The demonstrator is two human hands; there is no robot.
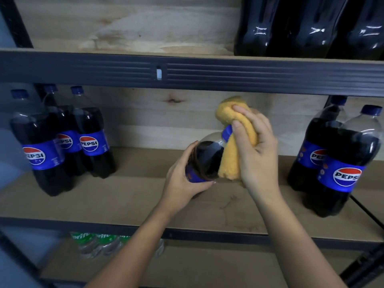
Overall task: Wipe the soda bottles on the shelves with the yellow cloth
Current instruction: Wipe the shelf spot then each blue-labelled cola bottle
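A dark Pepsi bottle with a blue cap is tilted toward the right over the middle shelf. My left hand grips its lower body around the blue label. My right hand holds the yellow cloth bunched against the bottle's neck and cap, part of the cloth hanging down along the shoulder. Three Pepsi bottles stand at the left of the same shelf and two Pepsi bottles stand at the right.
A dark metal rail of the upper shelf runs just above my hands. Dark soda bottles stand on the upper shelf at the right. Green Sprite bottles sit on the lower shelf. A black cable trails at the far right.
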